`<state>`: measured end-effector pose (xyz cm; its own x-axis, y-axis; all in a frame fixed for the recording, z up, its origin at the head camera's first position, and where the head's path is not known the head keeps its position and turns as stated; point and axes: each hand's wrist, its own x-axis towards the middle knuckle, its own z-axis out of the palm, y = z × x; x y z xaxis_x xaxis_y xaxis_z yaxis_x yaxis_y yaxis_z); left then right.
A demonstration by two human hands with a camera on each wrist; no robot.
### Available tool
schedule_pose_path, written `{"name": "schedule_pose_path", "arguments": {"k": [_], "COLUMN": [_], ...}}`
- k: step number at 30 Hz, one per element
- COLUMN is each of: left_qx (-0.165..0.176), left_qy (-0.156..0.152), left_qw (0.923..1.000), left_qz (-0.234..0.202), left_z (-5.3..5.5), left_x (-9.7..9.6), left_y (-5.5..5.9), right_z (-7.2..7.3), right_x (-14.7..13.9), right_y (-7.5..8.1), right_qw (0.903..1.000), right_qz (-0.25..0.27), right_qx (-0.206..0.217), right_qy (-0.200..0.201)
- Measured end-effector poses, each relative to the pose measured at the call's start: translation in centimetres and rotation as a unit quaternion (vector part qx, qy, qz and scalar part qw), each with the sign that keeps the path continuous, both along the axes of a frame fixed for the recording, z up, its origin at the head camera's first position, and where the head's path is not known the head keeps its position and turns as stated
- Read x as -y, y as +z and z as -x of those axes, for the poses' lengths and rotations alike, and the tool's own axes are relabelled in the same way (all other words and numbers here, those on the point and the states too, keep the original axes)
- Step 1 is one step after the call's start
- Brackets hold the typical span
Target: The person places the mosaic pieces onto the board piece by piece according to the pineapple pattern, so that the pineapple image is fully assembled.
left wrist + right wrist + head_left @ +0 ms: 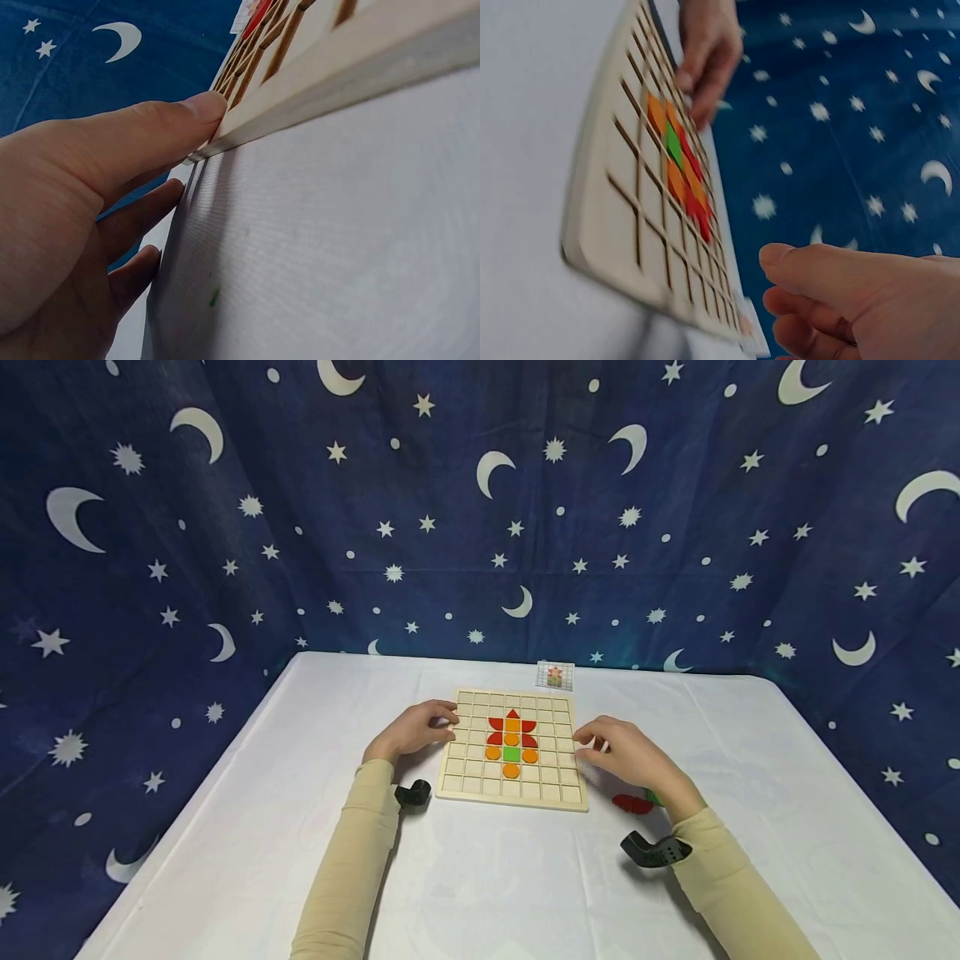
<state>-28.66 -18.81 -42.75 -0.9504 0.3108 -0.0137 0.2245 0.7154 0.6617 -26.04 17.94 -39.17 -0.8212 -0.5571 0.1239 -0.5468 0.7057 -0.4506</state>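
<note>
A square wooden grid board lies on the table with a flower-like pattern of red pieces, orange pieces and a green square. My left hand is at the board's left edge. In the left wrist view, the thumb rests on the rim while the lower fingers hang loosely beside it. Across the board, my right hand is at the right edge, holding nothing. The right wrist view shows its loosely bent fingers apart from the board.
A small card printed with a similar pattern lies behind the board. Loose red pieces and a green piece lie under the right wrist. Black wrist cameras stick out from both sleeves. A dark blue curtain hangs behind the table.
</note>
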Motion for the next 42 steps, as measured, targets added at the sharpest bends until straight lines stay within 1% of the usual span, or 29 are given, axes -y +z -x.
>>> {"name": "schedule_pose_path", "arguments": {"k": [5,8,11,14,18,26,33,36,39,42], "left_qx": [-0.006,-0.009,-0.005,-0.004,-0.006,-0.004,-0.008,-0.005,-0.005,-0.007], "left_qy": [-0.005,-0.007,-0.005,-0.004,-0.003,-0.001,-0.004,-0.003,-0.002,-0.003], "left_qw": [1.0,0.9999,1.0,1.0,1.0,1.0,1.0,1.0,1.0,1.0], "left_qz": [0.001,0.001,-0.004,-0.005,-0.003,-0.004,0.001,-0.002,-0.003,-0.003], "left_z": [0.0,0.1,0.2,0.2,0.1,0.1,-0.1,-0.1,-0.1,-0.1], "left_x": [0.0,0.0,0.0,0.0,0.1,0.1,0.2,0.1,0.1,0.1], "left_y": [0.0,0.1,0.2,0.2,0.1,0.1,0.1,0.0,0.0,-0.1], "right_z": [-0.1,-0.2,-0.3,-0.3,-0.3,0.1,0.1,0.1,0.1,0.2], "right_x": [-3.3,-4.9,-6.1,-6.9,-7.3,-8.2,-8.2,-7.8,-7.3,-6.8], "right_y": [0.2,0.3,0.3,0.4,0.6,0.3,-0.8,-1.4,-1.7,-1.9], "right_qw": [0.9998,0.9995,0.9987,0.998,0.9975,0.9954,0.9921,0.9924,0.9941,0.9942], "right_qz": [-0.008,-0.016,-0.018,-0.018,-0.018,-0.028,-0.047,-0.048,-0.046,-0.05], "right_qx": [-0.001,0.009,0.02,0.02,0.021,0.049,0.104,0.105,0.092,0.086], "right_qy": [-0.017,-0.027,-0.043,-0.056,-0.066,-0.077,-0.051,-0.043,-0.036,-0.041]}}
